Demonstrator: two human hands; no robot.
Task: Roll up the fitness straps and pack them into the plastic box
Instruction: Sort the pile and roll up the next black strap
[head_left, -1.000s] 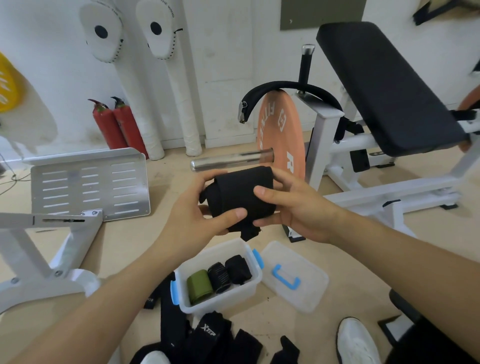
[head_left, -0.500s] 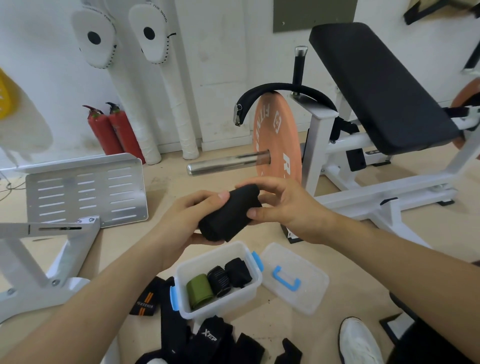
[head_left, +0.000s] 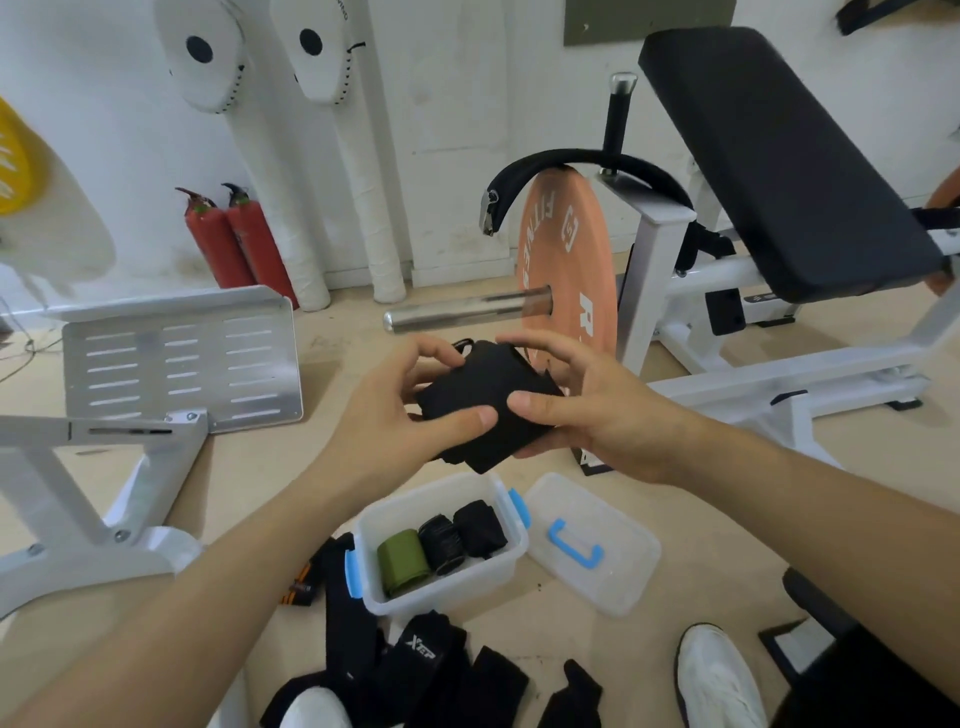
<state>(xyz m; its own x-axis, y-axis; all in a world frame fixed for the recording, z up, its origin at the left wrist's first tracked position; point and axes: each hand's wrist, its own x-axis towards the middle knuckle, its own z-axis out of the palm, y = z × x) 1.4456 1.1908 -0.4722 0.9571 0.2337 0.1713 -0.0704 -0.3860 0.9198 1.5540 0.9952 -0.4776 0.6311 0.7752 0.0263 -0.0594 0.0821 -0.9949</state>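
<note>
The black strap (head_left: 485, 402) was up in the air, loosely rolled, a flap hanging underneath, long axis running roughly side to side from palm to palm. The left hand (head_left: 384, 410) and right hand (head_left: 587, 410) both gripped it, fingers curled over the far side, thumbs pressing the near face. Straight below, the plastic box (head_left: 441, 592) sat open on the floor, three rolls (head_left: 441, 543) inside. The drop looked equally short for either hand.

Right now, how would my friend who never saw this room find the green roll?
Find the big orange weight plate; on the floor in front of it sits a clear plastic box with blue clips. Inside lie three rolled straps in a row. The green roll is at the left end, the only one that is not black.
</note>
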